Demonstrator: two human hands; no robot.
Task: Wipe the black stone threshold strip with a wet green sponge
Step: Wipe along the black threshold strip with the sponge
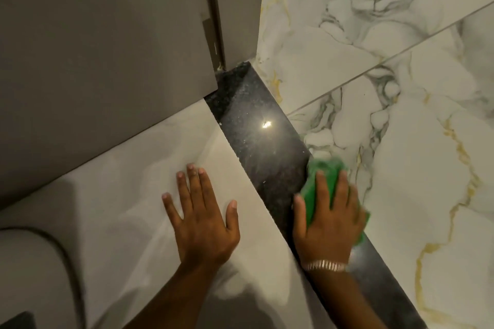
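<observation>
Right hand (327, 224) presses sponge (324, 171) on threshold (256, 125)

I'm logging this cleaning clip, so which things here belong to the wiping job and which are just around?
Job: green sponge, black stone threshold strip, right hand pressing the sponge.
Just around: left hand flat on pale tile, grey door, marbled tile, wrist bracelet.

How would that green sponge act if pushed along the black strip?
The green sponge probably squashes easily: it bunches unevenly under the right hand. It likely glides readily, since the black threshold strip looks glossy, reflecting a light. It seems light, moved by one flat hand.
</observation>
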